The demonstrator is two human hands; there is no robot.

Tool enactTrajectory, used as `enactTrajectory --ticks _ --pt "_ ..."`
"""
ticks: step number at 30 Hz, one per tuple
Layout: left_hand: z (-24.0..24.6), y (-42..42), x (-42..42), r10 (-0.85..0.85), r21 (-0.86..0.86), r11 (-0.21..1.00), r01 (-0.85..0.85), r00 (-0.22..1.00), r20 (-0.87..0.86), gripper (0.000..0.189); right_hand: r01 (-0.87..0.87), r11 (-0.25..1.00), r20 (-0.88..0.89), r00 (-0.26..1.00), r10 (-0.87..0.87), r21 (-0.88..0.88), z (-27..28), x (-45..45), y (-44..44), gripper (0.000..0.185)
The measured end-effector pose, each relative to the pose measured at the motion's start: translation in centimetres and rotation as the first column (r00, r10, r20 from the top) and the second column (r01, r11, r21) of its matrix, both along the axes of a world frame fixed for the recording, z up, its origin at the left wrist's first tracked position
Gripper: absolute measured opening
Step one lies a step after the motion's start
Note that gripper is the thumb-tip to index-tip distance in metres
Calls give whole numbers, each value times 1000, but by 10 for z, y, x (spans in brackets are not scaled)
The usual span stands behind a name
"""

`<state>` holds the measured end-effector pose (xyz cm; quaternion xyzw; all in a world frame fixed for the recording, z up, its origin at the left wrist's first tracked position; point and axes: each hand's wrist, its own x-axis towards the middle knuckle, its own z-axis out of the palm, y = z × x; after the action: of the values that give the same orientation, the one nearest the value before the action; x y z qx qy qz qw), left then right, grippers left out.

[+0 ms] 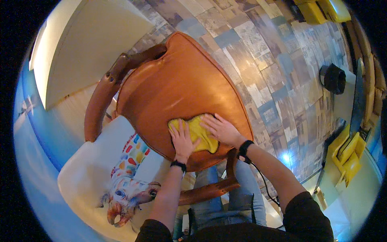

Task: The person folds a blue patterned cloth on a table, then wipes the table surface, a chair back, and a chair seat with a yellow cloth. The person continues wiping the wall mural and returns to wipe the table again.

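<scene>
A crumpled yellow cloth (198,133) lies on the orange-brown, leather-like seat (178,78) of an armchair. My left hand (183,142) is spread flat over the cloth's left side, with its fingers apart. From the right, my right hand (222,128) rests flat on the cloth's upper right part, its fingertips pointing left. Neither hand visibly grips the fabric. Curved brown armrests (101,106) flank the seat. At lower left is the pale chair back (81,169), printed with a colourful giraffe (127,193) that my left forearm partly covers.
A cream panel (99,45) stands close to the chair at upper left. Patchwork-patterned flooring (257,60) extends to the right. Farther off are a black bin-like container (334,78), yellow chairs (347,154) and a dark cable (263,178) from my right wristband.
</scene>
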<state>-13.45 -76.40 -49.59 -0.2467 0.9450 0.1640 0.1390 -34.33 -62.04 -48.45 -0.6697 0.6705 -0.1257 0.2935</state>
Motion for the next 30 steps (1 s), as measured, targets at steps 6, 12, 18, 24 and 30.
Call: enactTrajectory --ticks 6,12,18,24,30 --pt "-3 -95 -88 300 -249 914 -320 947 -114 84 343 927 -4 937 -348 -152 -2 -16 -148 61" --pt "3 -77 -60 368 -242 896 -372 928 -66 73 335 919 84 942 -325 -206 -10 21 -151 55" --pt "17 20 8 368 152 922 -355 928 -64 79 335 933 111 940 -322 -131 1 47 -41 41" --pt "32 -20 -33 328 169 942 -288 895 -301 74 531 816 230 844 -484 -229 45 21 -103 33" --pt "126 -157 -119 368 -96 832 -547 672 -642 78 402 617 94 878 -470 -677 124 -40 -242 37"
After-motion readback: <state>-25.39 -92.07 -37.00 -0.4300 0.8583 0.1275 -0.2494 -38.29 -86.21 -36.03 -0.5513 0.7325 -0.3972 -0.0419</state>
